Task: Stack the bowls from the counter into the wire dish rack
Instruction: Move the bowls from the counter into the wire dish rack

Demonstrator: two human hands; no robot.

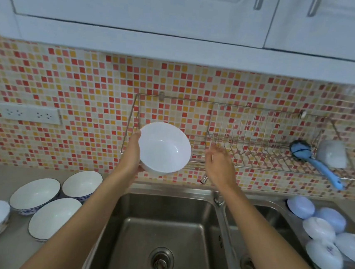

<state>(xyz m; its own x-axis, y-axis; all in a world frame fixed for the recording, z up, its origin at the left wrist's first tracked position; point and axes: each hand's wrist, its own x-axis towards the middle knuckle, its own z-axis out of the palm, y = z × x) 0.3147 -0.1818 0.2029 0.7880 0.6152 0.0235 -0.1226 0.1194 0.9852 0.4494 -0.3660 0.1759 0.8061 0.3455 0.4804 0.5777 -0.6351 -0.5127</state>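
My left hand (131,154) grips a plain white bowl (164,147) by its left side and holds it up, tilted toward me, in front of the left end of the wire dish rack (247,141). The rack is fixed to the tiled wall above the sink. My right hand (219,163) hovers just right of the bowl, fingers apart, holding nothing. On the counter at lower left stand several white bowls with blue rims (54,217), upright.
A double steel sink (163,230) lies below my arms, with a tap (218,198) between the basins. Several upturned pale bowls (323,230) lie at the right. A blue brush (312,160) and a grey sponge (332,152) sit in the rack's right end. Wall sockets (29,114) are at left.
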